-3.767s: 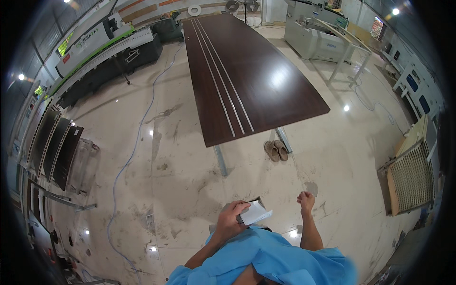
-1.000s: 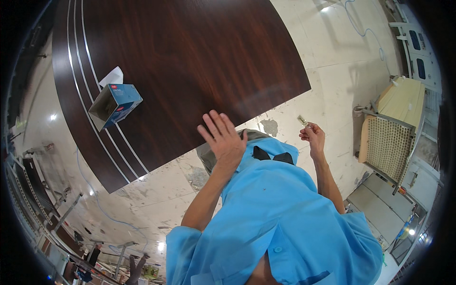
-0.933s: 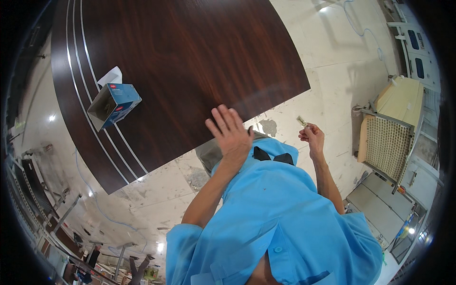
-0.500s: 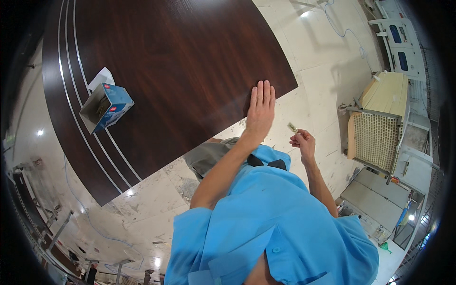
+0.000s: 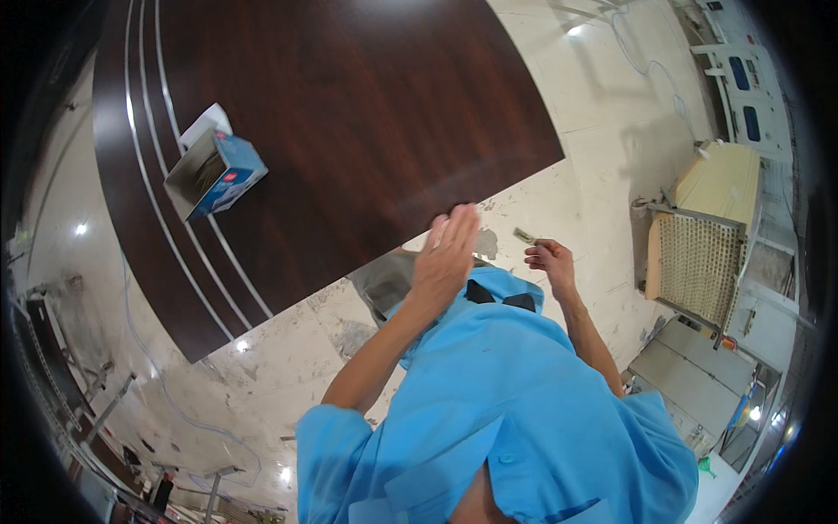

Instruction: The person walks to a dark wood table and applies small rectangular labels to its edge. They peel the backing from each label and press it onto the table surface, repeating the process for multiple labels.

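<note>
My left hand (image 5: 443, 262) is slightly blurred at the near edge of a dark brown wood-grain panel (image 5: 349, 131), its fingers stretched out and holding nothing. Whether the fingertips touch the edge is hard to tell. Off to the right of the panel, my right hand (image 5: 553, 262) pinches a small flat yellowish-green strip (image 5: 524, 236) between thumb and fingers. What kind of strip it is cannot be made out. An open blue cardboard box (image 5: 237, 179) lies on the panel's left part, its flap raised, over three thin silver inlay lines.
Behind and right of me stands a stack of pale boards (image 5: 720, 183) beside a grid-like panel (image 5: 694, 262). White cabinets (image 5: 742, 96) line the far right. A thin blue hose (image 5: 166, 397) runs over the pale floor at left, near metal frames (image 5: 105, 419).
My left hand has slid back from the panel's right part toward its near edge. My right hand, still with the strip, has shifted slightly left. The whole view has moved a little.
</note>
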{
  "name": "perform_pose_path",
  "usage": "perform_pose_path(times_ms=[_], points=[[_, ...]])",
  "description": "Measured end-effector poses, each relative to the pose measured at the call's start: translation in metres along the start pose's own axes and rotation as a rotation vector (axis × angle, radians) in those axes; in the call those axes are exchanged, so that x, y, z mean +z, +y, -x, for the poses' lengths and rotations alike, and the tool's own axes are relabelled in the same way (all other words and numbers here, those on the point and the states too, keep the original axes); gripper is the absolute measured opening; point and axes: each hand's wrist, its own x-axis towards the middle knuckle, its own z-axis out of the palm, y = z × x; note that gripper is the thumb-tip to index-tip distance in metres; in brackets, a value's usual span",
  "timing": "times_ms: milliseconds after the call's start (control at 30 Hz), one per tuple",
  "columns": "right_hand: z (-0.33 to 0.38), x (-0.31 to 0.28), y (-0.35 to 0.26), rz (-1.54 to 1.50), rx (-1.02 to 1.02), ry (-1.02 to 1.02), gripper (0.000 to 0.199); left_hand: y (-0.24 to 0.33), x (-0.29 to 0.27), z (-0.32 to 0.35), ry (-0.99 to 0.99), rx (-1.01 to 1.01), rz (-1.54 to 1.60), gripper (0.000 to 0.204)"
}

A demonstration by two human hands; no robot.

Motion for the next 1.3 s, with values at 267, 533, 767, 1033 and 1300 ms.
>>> perform_pose_path(times_ms=[267, 533, 767, 1033, 1300], points=[[-0.005, 0.006, -0.002, -0.058, -0.039, -0.057, 0.033, -0.038, -0.060, 0.038, -0.062, -0.363, -0.229, 0.077], [-0.001, -0.002, 0.005, -0.184, -0.027, -0.009, 0.030, -0.024, -0.015, -0.034, -0.157, -0.059, -0.295, 0.082], [0.011, -0.001, -0.001, -0.132, -0.053, 0.132, 0.029, 0.018, 0.032, -0.134, -0.173, 0.234, -0.194, 0.082], [0.032, 0.009, -0.074, -0.509, -0.228, -0.114, 0.019, 0.044, -0.002, -0.105, -0.255, -0.164, 0.815, 0.049], [0.018, 0.042, -0.152, -0.418, -0.302, -0.731, 0.030, 0.017, -0.042, -0.089, 0.077, -0.721, 1.225, 0.033]])
